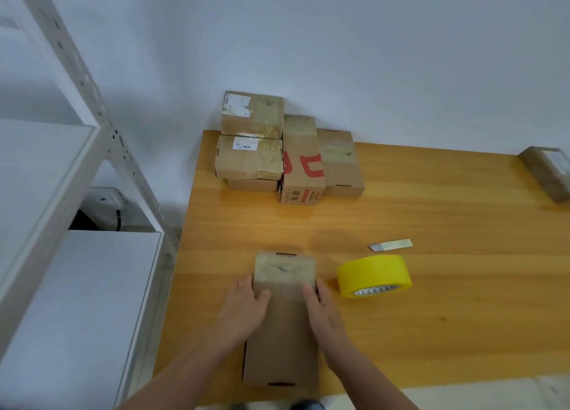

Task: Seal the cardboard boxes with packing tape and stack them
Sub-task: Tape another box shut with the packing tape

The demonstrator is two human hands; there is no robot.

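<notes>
Cardboard box (pixel 285 332) — you are holding it from both sides at the near edge of the wooden table (pixel 447 326).

Your left hand (pixel 246 311) is gripping the box's left side and your right hand (pixel 324 312) is gripping its right side. Both thumbs are lying on the top face, and the hands are staying apart with the box between them. The box is lying flat with its long side pointing away from you, and a glossy strip of tape is showing across its far end. A yellow tape roll (pixel 373 275) is sitting just beside the box on your right, with a small blade (pixel 390 244) lying near it. More boxes are sitting stacked (pixel 251 144) at the far left corner — a red-printed box (pixel 302 162) is touching them. A lone box (pixel 547 172) is lying at the far right.
</notes>
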